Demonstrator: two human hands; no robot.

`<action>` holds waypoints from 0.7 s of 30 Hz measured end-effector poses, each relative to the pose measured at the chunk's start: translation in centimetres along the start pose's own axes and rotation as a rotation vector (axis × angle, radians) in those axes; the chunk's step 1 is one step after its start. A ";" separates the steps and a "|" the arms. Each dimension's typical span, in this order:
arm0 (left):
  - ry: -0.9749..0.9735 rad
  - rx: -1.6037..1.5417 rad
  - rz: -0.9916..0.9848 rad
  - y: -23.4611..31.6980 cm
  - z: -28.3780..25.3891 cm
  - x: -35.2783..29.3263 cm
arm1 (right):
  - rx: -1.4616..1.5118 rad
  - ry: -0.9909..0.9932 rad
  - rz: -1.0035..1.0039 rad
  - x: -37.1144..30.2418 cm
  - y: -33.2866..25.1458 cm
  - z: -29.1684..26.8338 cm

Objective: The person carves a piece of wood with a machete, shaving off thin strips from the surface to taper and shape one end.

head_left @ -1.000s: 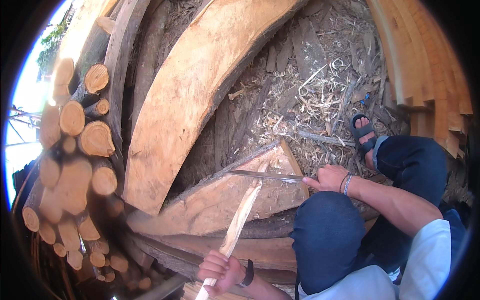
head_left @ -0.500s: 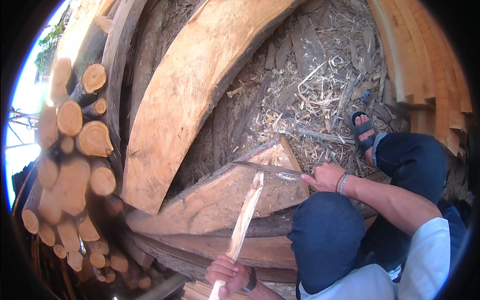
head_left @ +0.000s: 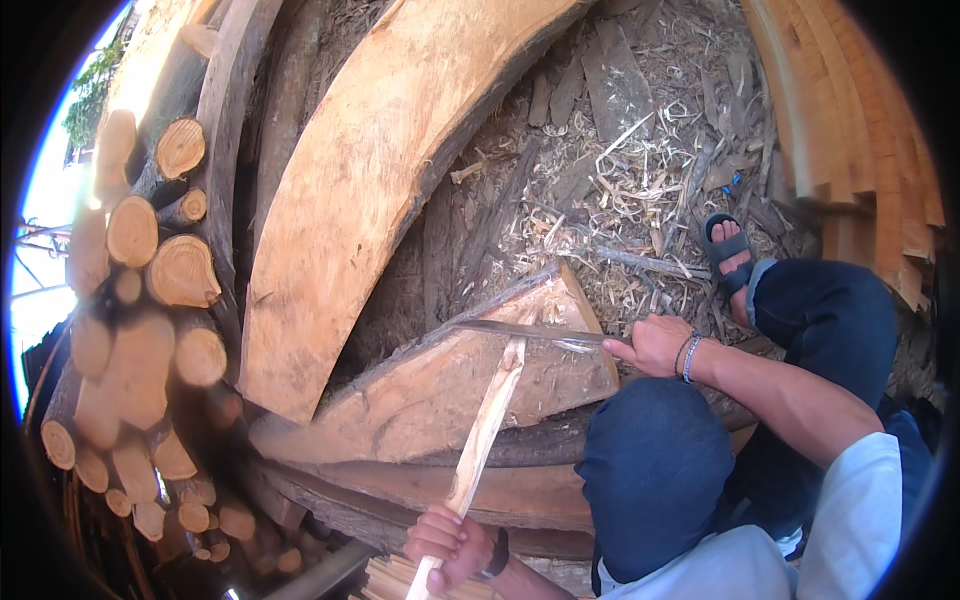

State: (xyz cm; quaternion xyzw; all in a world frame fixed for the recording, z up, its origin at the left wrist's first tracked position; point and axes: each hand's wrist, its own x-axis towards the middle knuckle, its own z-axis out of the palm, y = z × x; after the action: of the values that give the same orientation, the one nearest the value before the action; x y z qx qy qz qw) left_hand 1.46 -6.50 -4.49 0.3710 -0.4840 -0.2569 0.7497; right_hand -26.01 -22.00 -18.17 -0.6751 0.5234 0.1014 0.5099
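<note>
Head view. We find the handle of the long, dark grey metal knife hidden within the right hand, whose fingers are closed around it. The pale, slender wooden stick is cut off at the lower edge, just below the left hand, whose fingers wrap its near part. The stick slants up over the wedge-shaped tan wooden slab, its upper end at the blade; we cannot tell whether the two touch.

A bent knee in dark blue cloth hides the right ends of the rough brown planks below the slab. Beyond the slab we see a broad, curved tan plank; at left, a stack of round, pale-ended logs, blurred and shaded lower down; at right, reddish-brown boards.

Pale, curled wood shavings litter the brown earthen ground, where a foot in a dark strapped sandal rests. Glare washes out the outdoor background at far left, beside green foliage.
</note>
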 end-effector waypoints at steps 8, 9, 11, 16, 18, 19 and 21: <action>0.058 0.008 0.000 0.1 -0.9 -0.3 | -0.021 0.007 -0.019 0.1 0.2 0.9; 0.050 0.008 -0.002 -0.1 -0.9 -0.3 | -0.025 0.008 -0.012 0.2 0.2 0.3; 0.041 0.013 -0.007 0.1 -1.3 -0.3 | -0.041 0.008 -0.009 0.3 -0.3 0.4; 0.027 -0.010 -0.015 0.2 -1.8 -0.2 | -0.050 0.003 -0.083 0.0 -0.7 0.5; 0.035 -0.014 -0.004 -0.1 -1.0 0.0 | -0.089 0.025 -0.060 0.3 -0.5 -0.3; 0.037 -0.020 0.002 -0.2 -0.5 0.1 | -0.049 0.018 -0.027 0.2 -0.5 -0.2; 0.020 -0.001 -0.002 0.2 -0.2 0.0 | -0.049 0.012 -0.061 0.1 -0.7 0.6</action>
State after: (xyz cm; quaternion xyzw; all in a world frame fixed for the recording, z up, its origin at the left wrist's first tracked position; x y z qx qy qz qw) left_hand 1.64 -6.37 -4.34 0.3739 -0.4761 -0.2543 0.7543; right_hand -25.17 -21.60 -18.10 -0.7037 0.5031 0.0945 0.4927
